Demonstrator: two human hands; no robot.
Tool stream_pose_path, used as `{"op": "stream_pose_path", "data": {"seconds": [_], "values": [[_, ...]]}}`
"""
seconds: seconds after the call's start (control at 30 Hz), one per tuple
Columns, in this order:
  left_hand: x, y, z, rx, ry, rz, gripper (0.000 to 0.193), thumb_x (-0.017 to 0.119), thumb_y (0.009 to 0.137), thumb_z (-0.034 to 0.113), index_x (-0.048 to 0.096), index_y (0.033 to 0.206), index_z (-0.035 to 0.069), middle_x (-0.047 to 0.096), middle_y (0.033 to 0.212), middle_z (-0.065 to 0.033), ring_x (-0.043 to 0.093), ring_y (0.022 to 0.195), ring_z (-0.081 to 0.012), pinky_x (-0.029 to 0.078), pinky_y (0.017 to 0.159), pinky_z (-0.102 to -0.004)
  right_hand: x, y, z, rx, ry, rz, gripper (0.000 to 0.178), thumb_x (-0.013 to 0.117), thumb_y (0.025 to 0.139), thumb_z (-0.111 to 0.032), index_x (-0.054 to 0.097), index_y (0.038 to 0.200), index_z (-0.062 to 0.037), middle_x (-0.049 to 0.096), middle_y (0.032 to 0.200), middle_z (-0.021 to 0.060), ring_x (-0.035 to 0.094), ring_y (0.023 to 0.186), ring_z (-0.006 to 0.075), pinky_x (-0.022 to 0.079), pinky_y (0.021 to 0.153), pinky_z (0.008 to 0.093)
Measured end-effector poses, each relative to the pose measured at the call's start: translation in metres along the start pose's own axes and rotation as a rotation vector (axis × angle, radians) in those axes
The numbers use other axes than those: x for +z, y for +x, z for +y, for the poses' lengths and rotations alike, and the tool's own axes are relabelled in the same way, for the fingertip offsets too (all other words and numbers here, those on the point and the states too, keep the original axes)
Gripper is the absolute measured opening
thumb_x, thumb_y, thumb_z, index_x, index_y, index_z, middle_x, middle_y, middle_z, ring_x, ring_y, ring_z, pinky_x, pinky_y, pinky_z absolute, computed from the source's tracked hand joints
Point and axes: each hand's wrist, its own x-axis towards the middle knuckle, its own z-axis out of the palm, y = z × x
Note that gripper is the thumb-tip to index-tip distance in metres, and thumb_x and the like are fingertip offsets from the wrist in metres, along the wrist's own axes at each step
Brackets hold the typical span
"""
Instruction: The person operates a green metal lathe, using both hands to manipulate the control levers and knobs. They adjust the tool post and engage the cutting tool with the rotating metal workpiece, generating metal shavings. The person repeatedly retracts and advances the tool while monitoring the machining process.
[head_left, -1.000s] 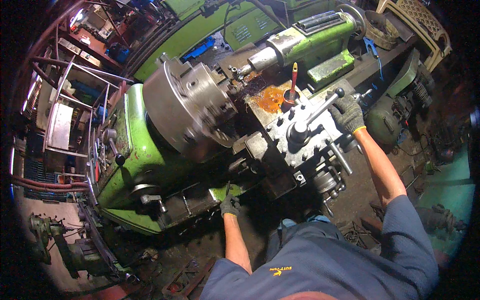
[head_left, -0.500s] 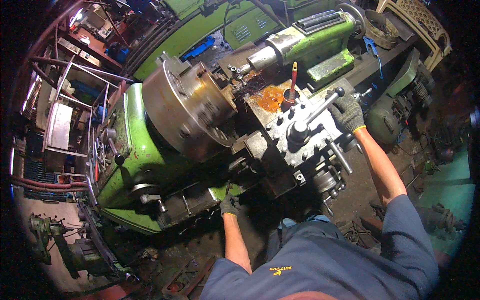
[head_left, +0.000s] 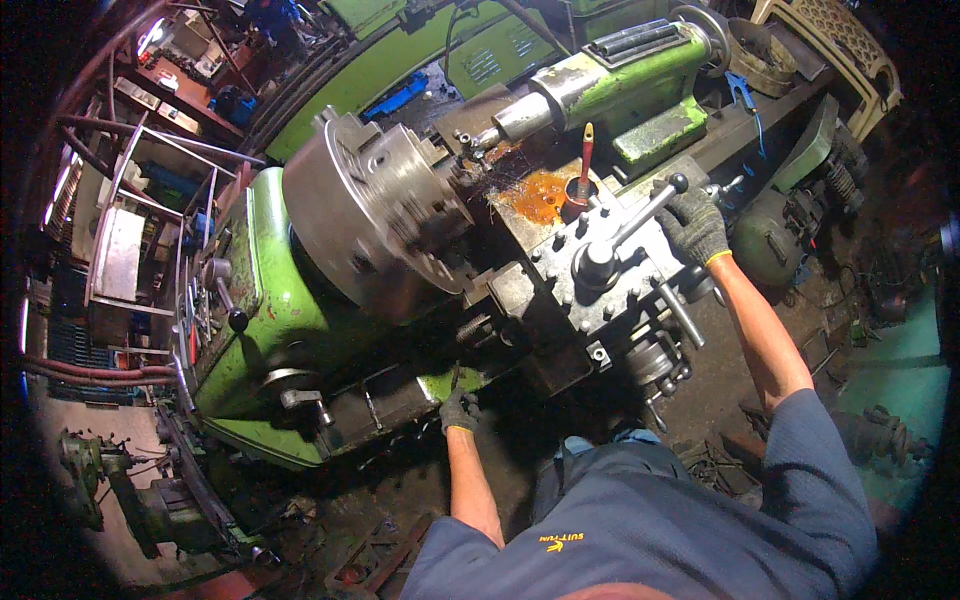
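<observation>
Chuck (head_left: 360, 200) sat L of tool post (head_left: 600, 265), tailstock (head_left: 650, 85) behind post, cup (head_left: 574, 208) w/ brush (head_left: 587, 150) btwn latter 2, chair (head_left: 835, 45) at back R.

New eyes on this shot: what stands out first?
The big steel chuck, motion-blurred in parts, left of centre on the green lathe. Next, the orange puddle to its right, beside a red-handled brush standing in a small pot. Then the gloved right hand by the black-knobbed lever.
</observation>
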Motion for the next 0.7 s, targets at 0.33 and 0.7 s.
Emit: {"op": "stream_pose_path", "data": {"seconds": [0.33,0.7], "values": [[0.001,-0.003,0.001,-0.026,-0.03,0.0,0.014,0.068,0.089,0.022,0.057,0.089,0.014,0.058,0.066,-0.0056,0.045,0.044,-0.0148,0.032,0.036,-0.025,0.003,0.0,0.004,-0.019,-0.011,0.002,0.028,0.069,0.088,-0.025,0.071,0.11,-0.0071,0.063,0.13,0.019,0.057,0.122,0.0382,0.042,0.108,0.0461],[-0.002,-0.001,0.0,0.008,-0.002,-0.026,0.02,0.07,0.089,0.024,0.056,0.08,0.014,0.057,0.065,-0.005,0.045,0.044,-0.0135,0.031,0.036,-0.025,0.002,0.002,0.003,-0.026,0.023,-0.002,0.027,0.068,0.088,-0.024,0.071,0.108,-0.0068,0.064,0.128,0.0196,0.058,0.12,0.0384,0.043,0.107,0.0462]]}}
